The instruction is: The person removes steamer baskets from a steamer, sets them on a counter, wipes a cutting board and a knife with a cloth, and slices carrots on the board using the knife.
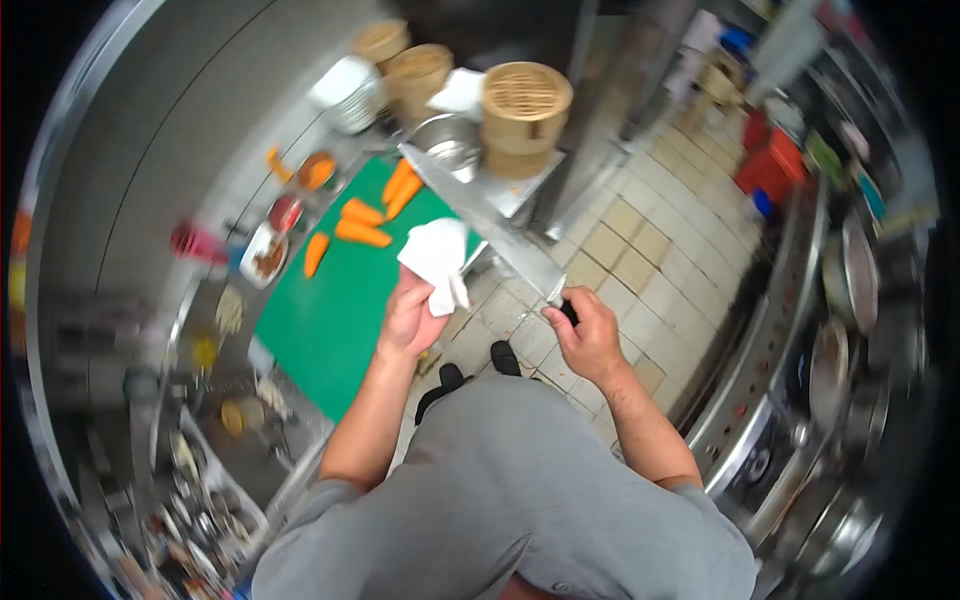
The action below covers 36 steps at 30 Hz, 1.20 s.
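My right hand (588, 335) is closed round the dark handle of a long, wide-bladed knife (490, 230). The blade points up and to the left, past the right edge of the green cutting board (320, 320). In my left hand (410, 318) is a crumpled white cloth (436, 255), held over the board's right side, just left of the blade. Cloth and blade look apart. Several peeled carrot pieces (362, 232) lie on the upper part of the board, beyond my left hand.
Bamboo steamers (525, 105), a metal pot (447, 145) and stacked white dishes (347, 92) stand beyond the board. Small food bowls (285, 212) line its left side. Utensils fill a tray (215, 470) at lower left. Pans (850, 275) line the right side, above the tiled floor (640, 240).
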Motion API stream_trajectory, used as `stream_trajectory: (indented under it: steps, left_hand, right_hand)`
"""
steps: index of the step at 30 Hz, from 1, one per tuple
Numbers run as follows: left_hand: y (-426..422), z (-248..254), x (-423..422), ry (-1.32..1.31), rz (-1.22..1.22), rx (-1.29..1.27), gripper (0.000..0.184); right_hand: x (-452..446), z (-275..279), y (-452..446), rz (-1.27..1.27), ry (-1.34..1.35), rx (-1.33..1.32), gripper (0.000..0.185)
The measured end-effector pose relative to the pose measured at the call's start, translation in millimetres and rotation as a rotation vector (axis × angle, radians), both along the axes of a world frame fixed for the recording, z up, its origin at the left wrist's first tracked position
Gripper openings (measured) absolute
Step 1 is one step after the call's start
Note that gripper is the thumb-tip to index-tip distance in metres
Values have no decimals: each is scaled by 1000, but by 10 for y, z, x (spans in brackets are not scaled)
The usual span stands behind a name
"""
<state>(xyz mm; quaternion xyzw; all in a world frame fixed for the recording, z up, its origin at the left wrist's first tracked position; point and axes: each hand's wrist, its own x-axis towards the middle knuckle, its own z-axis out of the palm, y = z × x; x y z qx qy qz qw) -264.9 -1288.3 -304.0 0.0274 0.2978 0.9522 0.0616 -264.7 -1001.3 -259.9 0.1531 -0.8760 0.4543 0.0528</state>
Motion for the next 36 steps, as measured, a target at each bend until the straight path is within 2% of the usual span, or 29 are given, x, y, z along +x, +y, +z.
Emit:
stream_trajectory:
  steps: [2, 4, 6, 7, 8, 9, 10, 12, 14, 16, 17, 21, 22, 24, 25, 26, 27, 28, 29, 32, 34, 36]
  left_hand:
    - [86, -193, -72, -119, -74, -58, 58]
    - [268, -154, -62, -262, -155, -186, 57]
    - [389, -279, -139, -140, -261, -315, 50]
    - [495, -259, -144, -87, -277, -504, 45]
    - [595, -205, -162, -18, -260, -688, 40]
    - [682, -162, -217, 10, -350, -700, 31]
    - [830, -122, -241, 33, -389, -702, 31]
    - [1177, -61, -203, -4, -543, -570, 28]
    - [1458, 87, -115, 70, -778, -380, 25]
    - [1691, 458, 105, -7, -851, -255, 23]
    - [1701, 353, 93, 89, -811, -196, 19]
    - [1555, 10, 56, 112, -715, -271, 13]
    - [1621, 354, 218, 8, -682, -249, 23]
    - [1566, 387, 225, -181, -842, -75, 41]
    - [1507, 328, 219, -179, -810, -73, 41]
    - [1451, 217, 223, -122, -884, -150, 46]
    - [1443, 155, 220, -67, -958, -230, 51]
    - [1462, 161, 207, -74, -930, -233, 51]
    - [1463, 175, 172, -110, -776, -198, 48]
    - [1409, 84, 18, -139, -305, -143, 41]
    - [1499, 12, -27, -42, -180, -116, 41]
    - [1694, 241, -8, -15, -219, -15, 38]
  right_hand:
    - [184, -67, 223, -72, 22, 37, 24]
    - [399, -146, 409, -187, 107, 38, 24]
    - [676, -120, 539, -305, 93, 53, 24]
    - [859, -73, 610, -421, 97, 71, 24]
    - [1015, -28, 639, -418, -59, 29, 29]
    - [1091, 13, 606, -381, -207, -27, 34]
    - [1147, 44, 549, -425, -198, -33, 34]
    - [1259, 145, 364, -429, -306, -396, 40]
    - [1276, 215, 225, -476, -290, -408, 43]
    - [1289, 242, 160, -616, -169, -393, 39]
    - [1291, 158, 158, -664, -176, -432, 35]
    - [1386, 11, 301, -742, -166, -489, 33]
    - [1357, 37, 377, -708, -214, -495, 36]
    - [1217, 13, 546, -584, -333, -457, 37]
    - [1154, 19, 632, -549, -413, -406, 39]
    - [1106, 33, 667, -528, -413, -402, 39]
    - [1054, 56, 695, -480, -283, -317, 40]
    - [997, 150, 684, -422, -158, -238, 41]
    - [968, 278, 706, -390, -170, -208, 36]
    - [712, 98, 868, -279, -193, -71, 28]
    - [512, 19, 808, -151, -139, -16, 26]
    - [316, -51, 734, -78, -62, 39, 24]
